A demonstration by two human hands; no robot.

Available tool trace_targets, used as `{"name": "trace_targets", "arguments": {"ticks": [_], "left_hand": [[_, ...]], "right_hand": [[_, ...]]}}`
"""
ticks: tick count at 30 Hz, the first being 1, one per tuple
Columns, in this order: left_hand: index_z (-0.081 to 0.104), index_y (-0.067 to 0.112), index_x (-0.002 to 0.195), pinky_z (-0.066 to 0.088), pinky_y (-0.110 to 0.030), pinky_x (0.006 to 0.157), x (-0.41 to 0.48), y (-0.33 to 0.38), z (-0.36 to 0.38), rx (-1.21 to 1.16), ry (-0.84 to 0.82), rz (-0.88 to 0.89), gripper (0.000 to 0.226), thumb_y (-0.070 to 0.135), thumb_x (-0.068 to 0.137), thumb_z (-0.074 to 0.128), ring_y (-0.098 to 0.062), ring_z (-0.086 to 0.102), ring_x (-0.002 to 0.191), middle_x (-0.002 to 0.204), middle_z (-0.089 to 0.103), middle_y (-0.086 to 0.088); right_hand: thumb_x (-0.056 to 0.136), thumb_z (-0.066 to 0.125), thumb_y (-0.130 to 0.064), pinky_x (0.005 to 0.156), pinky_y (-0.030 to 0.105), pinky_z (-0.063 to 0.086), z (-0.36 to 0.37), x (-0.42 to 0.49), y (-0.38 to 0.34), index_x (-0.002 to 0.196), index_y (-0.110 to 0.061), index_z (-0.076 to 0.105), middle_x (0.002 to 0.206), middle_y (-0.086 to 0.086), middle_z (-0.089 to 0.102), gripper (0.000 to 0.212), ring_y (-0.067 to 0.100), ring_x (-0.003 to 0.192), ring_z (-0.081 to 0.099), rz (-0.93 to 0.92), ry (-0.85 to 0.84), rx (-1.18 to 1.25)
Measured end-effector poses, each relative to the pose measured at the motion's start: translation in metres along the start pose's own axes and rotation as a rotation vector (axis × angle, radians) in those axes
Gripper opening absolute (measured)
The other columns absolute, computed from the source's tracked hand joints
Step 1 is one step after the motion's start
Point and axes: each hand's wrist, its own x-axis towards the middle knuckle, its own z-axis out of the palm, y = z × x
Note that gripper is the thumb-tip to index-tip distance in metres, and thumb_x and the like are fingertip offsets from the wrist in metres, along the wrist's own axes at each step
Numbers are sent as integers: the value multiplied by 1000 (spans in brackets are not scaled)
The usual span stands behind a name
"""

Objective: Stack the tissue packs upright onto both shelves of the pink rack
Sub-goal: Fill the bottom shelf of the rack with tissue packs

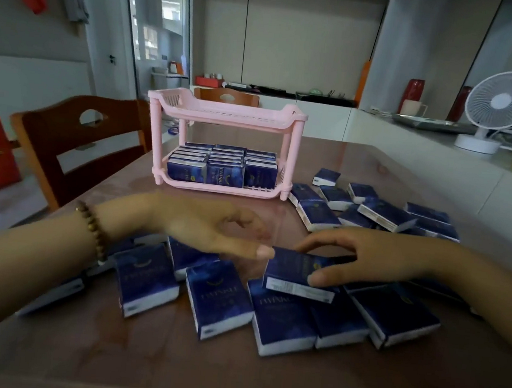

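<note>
Head view: the pink rack (224, 120) stands at the far middle of the table (229, 377). Its lower shelf (261, 191) carries three rows of upright packs (220, 171) and appears full; on the upper shelf (222, 115) no pack shows. Judgement: roughly half done, the upper tier outstanding. Many loose packs remain flat on the table, one cluster (218, 300) near the person, another (385, 215) to the right of the rack. The right hand (359, 255) reaches in from the right and pinches one tissue pack (291, 270), thumb on its near face, fingers over its far edge, the pack tilted above the near cluster. The left hand (203, 229), wrist bearing a bead bracelet (93, 227), lies palm inward, thumb straight with its tip at the pack's left end, fingers loosely curled and holding nothing.
</note>
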Motion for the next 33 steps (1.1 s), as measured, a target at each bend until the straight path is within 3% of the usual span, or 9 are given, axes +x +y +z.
{"name": "trace_targets", "arguments": {"ticks": [4, 6, 9, 12, 15, 19, 25, 29, 33], "left_hand": [[56, 40, 95, 46, -11, 79, -2, 17, 23, 10, -110, 5, 34, 65, 72, 62, 12, 55, 85, 97, 58, 18], [58, 14, 105, 53, -25, 86, 2, 22, 33, 43, -93, 37, 61, 64, 71, 65, -12, 62, 93, 100, 61, -6], [51, 10, 120, 49, -50, 94, 5, 21, 41, 20, -50, 60, 85, 71, 63, 67, -31, 58, 108, 118, 60, -14], [59, 21, 114, 48, -32, 97, 7, 21, 43, -40, -54, 70, 46, 48, 77, 69, -14, 60, 107, 115, 65, -1], [62, 27, 86, 47, -20, 82, 6, 22, 44, -114, -52, 60, 13, 37, 81, 68, -9, 61, 86, 95, 68, -5], [64, 12, 89, 51, -42, 87, 8, 16, 40, -212, -28, 79, 26, 36, 81, 69, -34, 63, 94, 98, 68, -19], [54, 14, 99, 57, -26, 74, 18, -21, 12, -596, 319, -29, 20, 14, 84, 67, -22, 69, 90, 100, 70, -12], [58, 16, 97, 52, -15, 57, 28, -26, -2, -634, 491, -10, 17, 12, 82, 67, -5, 66, 64, 72, 71, 0], [57, 11, 93, 57, -23, 73, 39, -25, -2, -620, 583, 7, 13, 15, 85, 66, -12, 68, 76, 80, 69, -5]], "right_hand": [[66, 63, -57, 85, 8, 41, 7, -3, -3, 111, -37, 60, 114, -24, 60, 49, -13, 100, 55, 30, 10, 53], [65, 66, -54, 90, 15, 41, 8, -3, -2, 108, -31, 62, 112, -18, 64, 49, -8, 100, 58, 12, 63, 80], [64, 72, -48, 90, 23, 47, 9, -2, 4, 103, -26, 61, 104, -12, 69, 46, 1, 97, 64, -33, 186, 135], [66, 72, -43, 79, 13, 49, 10, -1, 9, 99, -22, 61, 98, -9, 68, 41, -1, 89, 64, -54, 314, 140], [69, 71, -40, 85, 20, 51, 11, 3, 12, 103, -20, 61, 100, -7, 68, 41, 3, 94, 65, -104, 374, 151], [77, 71, -18, 69, 17, 54, 10, 6, 14, 106, -18, 51, 98, -5, 70, 34, 3, 87, 69, -124, 466, 385], [80, 65, -19, 72, 16, 54, -4, 6, 9, 116, -18, 55, 103, -2, 71, 37, 7, 91, 69, -200, 612, 548], [75, 70, -15, 75, 27, 58, -4, 20, 7, 101, -18, 60, 101, -2, 72, 28, 14, 94, 69, -168, 520, 510], [78, 71, -9, 65, 23, 58, 5, 47, 4, 99, -3, 58, 104, 16, 68, 26, 22, 83, 68, -140, 558, 502]]}}
